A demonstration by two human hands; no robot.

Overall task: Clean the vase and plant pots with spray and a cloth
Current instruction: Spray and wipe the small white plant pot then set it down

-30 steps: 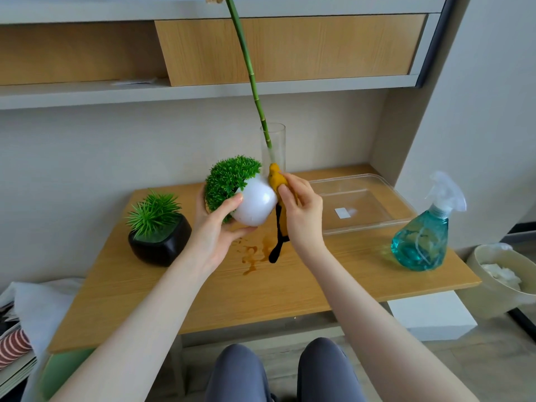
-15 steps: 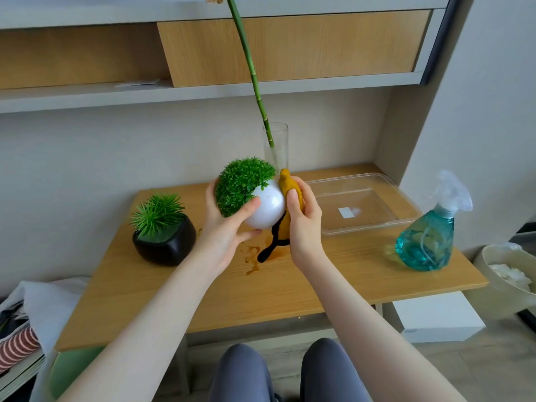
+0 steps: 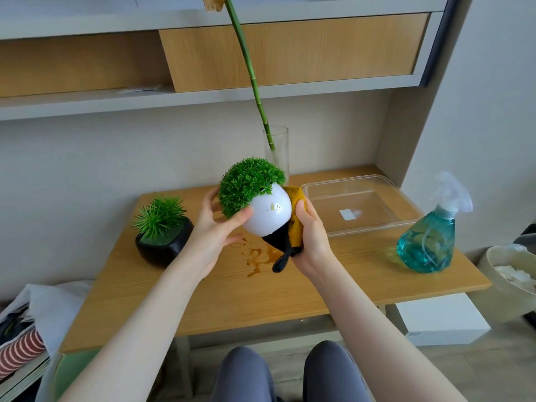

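at the lower left edge of the frame lies a heap of fabric [image 3: 20, 338], partly striped red and white. on the left part of the wooden table [image 3: 261, 288] stands a black pot [image 3: 164, 246] with a spiky green plant. just right of it, near the middle of the frame, the left hand [image 3: 216, 227] grips the white round pot [image 3: 268, 214] from its left side, thumb across the front and fingers curled behind the bushy green plant [image 3: 248, 185] that tops it. the pot is held tilted above the table, touching nothing but the hands and the cloth. a small yellowish mark shows on its white front. below it, on the table top, is a brown spill [image 3: 256, 258].

the right hand [image 3: 309, 237] is closed around a yellow and black cloth [image 3: 291, 230], pressing it against the pot's right side and underside; a black end of the cloth hangs down. behind the pot stands a clear glass vase [image 3: 278, 149] with a long green stem [image 3: 249, 68] leaning to the upper left; the vase's base is hidden, so where it rests cannot be told for sure. right of centre lies a clear plastic tray [image 3: 362, 207]. further right stands a teal spray bottle [image 3: 430, 239], near the table's right edge. at the right edge of the frame, on the floor, is a pale bin [image 3: 504, 285].
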